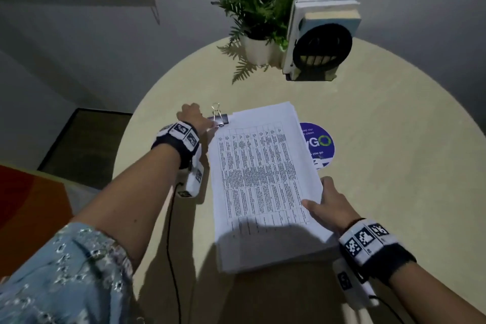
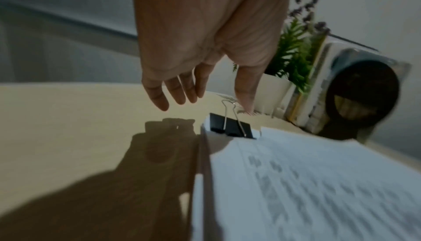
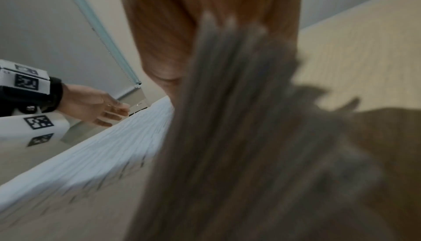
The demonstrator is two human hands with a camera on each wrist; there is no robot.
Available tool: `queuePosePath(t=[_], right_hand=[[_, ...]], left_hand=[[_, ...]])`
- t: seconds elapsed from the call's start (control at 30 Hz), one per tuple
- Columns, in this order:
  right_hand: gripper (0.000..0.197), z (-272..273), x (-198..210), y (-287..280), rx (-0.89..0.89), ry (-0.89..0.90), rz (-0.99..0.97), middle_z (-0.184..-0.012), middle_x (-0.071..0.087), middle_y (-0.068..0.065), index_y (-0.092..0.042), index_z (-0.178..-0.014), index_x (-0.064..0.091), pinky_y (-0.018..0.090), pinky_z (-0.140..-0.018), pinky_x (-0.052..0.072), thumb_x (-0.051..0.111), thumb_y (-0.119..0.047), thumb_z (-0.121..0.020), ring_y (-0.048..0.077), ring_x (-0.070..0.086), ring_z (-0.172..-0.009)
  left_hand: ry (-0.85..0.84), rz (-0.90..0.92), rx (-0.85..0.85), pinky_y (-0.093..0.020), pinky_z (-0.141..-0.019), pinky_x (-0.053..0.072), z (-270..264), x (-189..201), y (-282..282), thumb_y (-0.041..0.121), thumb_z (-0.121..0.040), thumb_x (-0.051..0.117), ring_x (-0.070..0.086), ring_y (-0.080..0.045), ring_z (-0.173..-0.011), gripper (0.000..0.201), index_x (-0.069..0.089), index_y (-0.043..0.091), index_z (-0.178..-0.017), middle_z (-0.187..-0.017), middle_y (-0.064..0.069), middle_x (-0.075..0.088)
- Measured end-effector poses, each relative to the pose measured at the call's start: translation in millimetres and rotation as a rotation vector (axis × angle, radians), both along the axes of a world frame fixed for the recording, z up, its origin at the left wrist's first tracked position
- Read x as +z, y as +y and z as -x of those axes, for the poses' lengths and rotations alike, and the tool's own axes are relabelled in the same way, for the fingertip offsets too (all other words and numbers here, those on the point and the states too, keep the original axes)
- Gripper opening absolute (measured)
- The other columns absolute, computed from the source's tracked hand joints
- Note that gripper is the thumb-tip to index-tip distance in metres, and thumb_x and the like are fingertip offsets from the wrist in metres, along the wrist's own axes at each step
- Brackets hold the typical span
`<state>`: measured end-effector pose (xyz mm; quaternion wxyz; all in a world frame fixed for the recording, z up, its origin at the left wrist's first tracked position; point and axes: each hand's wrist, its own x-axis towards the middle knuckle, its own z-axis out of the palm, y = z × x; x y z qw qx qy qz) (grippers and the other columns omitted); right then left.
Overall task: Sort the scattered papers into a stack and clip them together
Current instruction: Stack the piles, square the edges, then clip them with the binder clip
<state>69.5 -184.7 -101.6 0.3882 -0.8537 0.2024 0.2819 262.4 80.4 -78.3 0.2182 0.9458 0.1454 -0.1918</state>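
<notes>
A stack of white printed papers (image 1: 263,181) lies on the round beige table (image 1: 394,166). A black binder clip (image 1: 219,119) with silver wire handles sits clamped on the stack's far left corner. My left hand (image 1: 193,117) hovers just left of the clip. In the left wrist view its fingers (image 2: 177,93) hang straight and relaxed above the clip (image 2: 232,127), holding nothing, with the thumb close to the upright wire handle. My right hand (image 1: 326,202) grips the stack's near right edge, thumb on top. The right wrist view shows that edge (image 3: 227,118) blurred against the palm.
At the back of the table stand a potted green plant (image 1: 259,51) and upright books behind a black round bookend (image 1: 322,45). A purple round sticker (image 1: 319,143) lies partly under the stack's right side. A black cable (image 1: 171,231) runs down from the left wrist.
</notes>
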Motion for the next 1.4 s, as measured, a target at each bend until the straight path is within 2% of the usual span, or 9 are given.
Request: queuePosePath(t=[0.1,0.17,0.27,0.37,0.63,0.7,0.97,1.23,1.4], right_hand=[[0.045,-3,1,4,0.016,0.03,0.057,-0.107,0.058,0.011,-0.012,-0.121,0.031,0.029,-0.076,0.04,0.058,-0.024,-0.088,0.034,0.057,-0.101],[0.043,-4,0,5,0.014,0.036,0.09,-0.113,0.06,0.016,-0.013,-0.121,0.031,0.031,-0.076,0.041,0.056,-0.025,-0.088,0.037,0.057,-0.102],[0.041,-4,-1,6,0.019,0.054,0.136,-0.115,0.059,0.017,-0.012,-0.124,0.031,0.029,-0.072,0.035,0.051,-0.024,-0.091,0.037,0.057,-0.104],[0.043,-4,-2,6,0.029,0.071,0.155,-0.119,0.057,0.018,-0.011,-0.127,0.03,0.03,-0.073,0.033,0.05,-0.025,-0.092,0.038,0.055,-0.108],[0.041,-1,2,8,0.035,0.043,0.155,-0.114,0.057,0.017,-0.009,-0.125,0.032,0.03,-0.073,0.032,0.049,-0.026,-0.092,0.038,0.055,-0.107],[0.041,-1,3,9,0.018,0.044,0.157,-0.119,0.057,0.016,-0.011,-0.125,0.032,0.031,-0.075,0.033,0.05,-0.027,-0.092,0.038,0.055,-0.108],[0.04,-1,3,9,-0.001,0.069,0.151,-0.122,0.056,0.014,-0.014,-0.124,0.034,0.034,-0.078,0.035,0.049,-0.029,-0.091,0.038,0.053,-0.109],[0.023,-2,-2,9,-0.02,0.063,0.159,-0.111,0.059,0.015,-0.017,-0.107,0.036,0.033,-0.073,0.031,0.048,-0.028,-0.091,0.037,0.053,-0.097],[0.019,-1,1,9,-0.026,0.04,0.145,-0.098,0.052,0.008,-0.018,-0.105,0.036,0.032,-0.074,0.029,0.047,-0.022,-0.091,0.036,0.052,-0.098]], left_hand=[[0.016,0.275,0.094,-0.039,-0.107,0.039,-21,-13,-5,0.02,-0.082,0.068,0.046,-0.033,-0.128,0.051,0.051,0.003,-0.127,-0.137,-0.017,0.048],[-0.074,0.486,0.218,-0.037,-0.098,0.048,-22,-21,-9,0.001,-0.08,0.065,0.059,-0.032,-0.111,0.014,0.063,0.011,-0.09,-0.11,-0.017,0.065],[-0.293,0.53,0.236,-0.026,-0.089,0.051,-16,-31,-14,-0.01,-0.075,0.06,0.058,-0.019,-0.077,0.035,0.052,0.021,-0.061,-0.069,0.004,0.058],[-0.435,0.392,0.045,-0.007,-0.072,0.04,4,-22,-19,-0.007,-0.076,0.063,0.053,-0.017,-0.076,0.019,0.058,0.009,-0.068,-0.069,-0.004,0.058],[-0.226,-0.008,-0.536,-0.039,-0.094,0.046,59,-17,-2,0.018,-0.083,0.043,0.055,-0.033,-0.115,0.039,0.062,-0.001,-0.113,-0.123,-0.021,0.06],[-0.187,-0.077,-0.647,-0.042,-0.097,0.044,64,-10,-4,0.03,-0.073,0.027,0.056,-0.034,-0.092,0.057,0.062,-0.006,-0.101,-0.107,-0.024,0.062],[-0.099,-0.067,-0.461,-0.041,-0.089,0.041,0,-16,-7,0.027,-0.087,0.06,0.053,-0.039,-0.112,0.031,0.059,0.005,-0.109,-0.117,-0.02,0.058],[0.06,0.086,-0.314,-0.035,-0.093,0.038,-25,-23,2,0.029,-0.078,0.073,0.049,-0.033,-0.118,0.058,0.051,0.006,-0.127,-0.127,-0.015,0.053],[0.16,0.199,-0.208,-0.028,-0.054,0.027,-28,-15,-6,0.043,-0.073,0.073,0.044,-0.022,-0.059,0.043,0.048,0.01,-0.063,-0.064,-0.007,0.048]])
